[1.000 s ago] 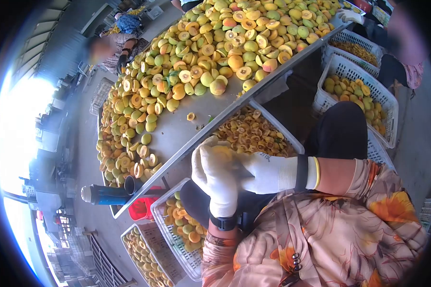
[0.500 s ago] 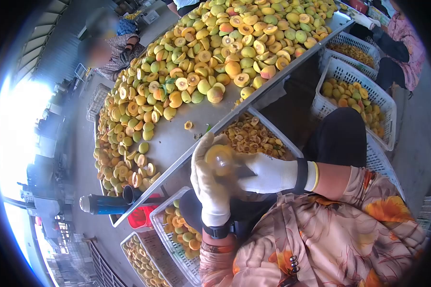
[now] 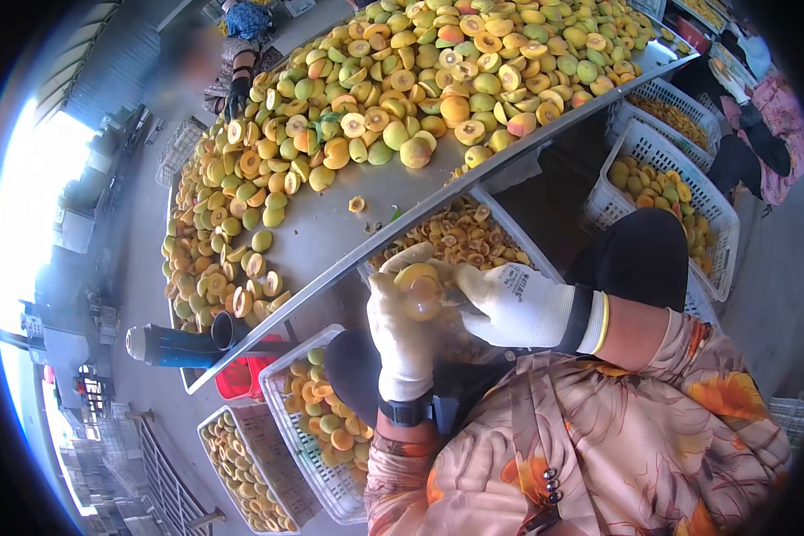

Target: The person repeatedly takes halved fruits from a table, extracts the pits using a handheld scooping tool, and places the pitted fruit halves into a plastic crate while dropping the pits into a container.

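Observation:
My left hand point(image 3: 397, 326), in a white glove, is closed around a yellow peach half point(image 3: 420, 293) whose cut face is turned up. Close against the fruit, my right hand point(image 3: 509, 304), gloved too, has its fingers closed. Something small and greyish shows at its fingertips, too blurred to name. Below both hands stands a crate of pit pieces and scraps point(image 3: 473, 234), partly hidden by the gloves. Many halved peaches point(image 3: 393, 98) are heaped on the metal table point(image 3: 330, 228) beyond.
Crates of peach halves stand at the left point(image 3: 317, 402), far left point(image 3: 241, 464) and right point(image 3: 661, 196). A blue flask point(image 3: 174, 347) and red container point(image 3: 241, 377) are by the table's corner. Co-workers sit at the far side point(image 3: 241, 67) and upper right point(image 3: 777, 134).
The view has shifted a little. Both hands stay together at the peach half, and my right hand has turned so that print on its glove shows. A co-worker's dark-gloved hand now reaches the heap.

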Available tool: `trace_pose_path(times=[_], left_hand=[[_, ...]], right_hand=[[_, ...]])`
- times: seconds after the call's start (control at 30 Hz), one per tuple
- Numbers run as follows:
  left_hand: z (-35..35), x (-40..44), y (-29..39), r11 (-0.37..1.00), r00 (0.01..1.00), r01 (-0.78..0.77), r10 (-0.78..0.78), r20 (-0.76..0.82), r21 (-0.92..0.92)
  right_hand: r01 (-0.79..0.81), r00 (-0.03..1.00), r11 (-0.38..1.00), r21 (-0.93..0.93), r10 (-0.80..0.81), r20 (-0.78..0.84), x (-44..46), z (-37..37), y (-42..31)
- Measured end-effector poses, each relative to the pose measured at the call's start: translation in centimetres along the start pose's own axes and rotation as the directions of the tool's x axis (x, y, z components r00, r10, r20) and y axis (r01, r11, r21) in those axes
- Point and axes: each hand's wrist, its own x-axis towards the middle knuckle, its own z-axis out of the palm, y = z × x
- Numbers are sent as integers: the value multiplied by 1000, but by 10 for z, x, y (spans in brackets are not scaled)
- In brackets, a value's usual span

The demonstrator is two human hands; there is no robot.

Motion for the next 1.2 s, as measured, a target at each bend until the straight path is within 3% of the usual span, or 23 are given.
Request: trace_pose_path(times=[0.07,0.2,0.3,0.4,0.53,0.57,0.73,0.77,0.83,0.87,0.93,1.0,1.1,1.2], left_hand=[[0,-2,1,997,1000,-21,23,-21,74],[1,-5,6,994,997,54,-58,-47,-93],[-9,-6,-3,998,998,23,-19,-60,58],[-3,-12,0,983,999,-8,16,-42,183],[0,-17,-1,931,990,-138,140,19,338],[-1,-17,-4,907,979,-195,200,24,374],[9,-23,13,881,989,-134,150,1,453],[12,-23,20,865,990,-114,140,-17,488],[7,-16,21,978,989,88,-63,-134,189],[7,-15,25,979,966,200,-193,-171,25],[8,-16,26,978,968,201,-189,-167,54],[5,-15,22,975,971,219,-221,-87,-32],[2,-15,17,975,978,204,-199,-58,86],[8,-16,19,962,958,272,-274,-89,-31]], right_hand=[[6,1000,1000,10,-6,-12,1,-1,-5],[54,997,982,182,-44,-60,5,5,-1],[-8,979,963,271,62,-192,12,-6,-18],[-181,971,854,489,234,-50,22,-15,-27],[-94,977,785,613,190,-94,25,-7,-26],[-97,982,814,572,171,-76,24,-7,-25],[-158,976,928,337,198,-89,15,-4,-14],[-129,979,915,382,180,-99,13,-6,-11],[-74,985,879,472,139,-104,7,-12,-4],[-83,994,922,378,103,-32,3,-15,-3],[-75,992,980,182,56,109,0,-23,-4],[-28,995,980,199,8,103,-6,-13,-1],[-8,992,989,150,-12,129,-9,-7,0],[158,987,987,-1,-158,-36,-9,2,7]])
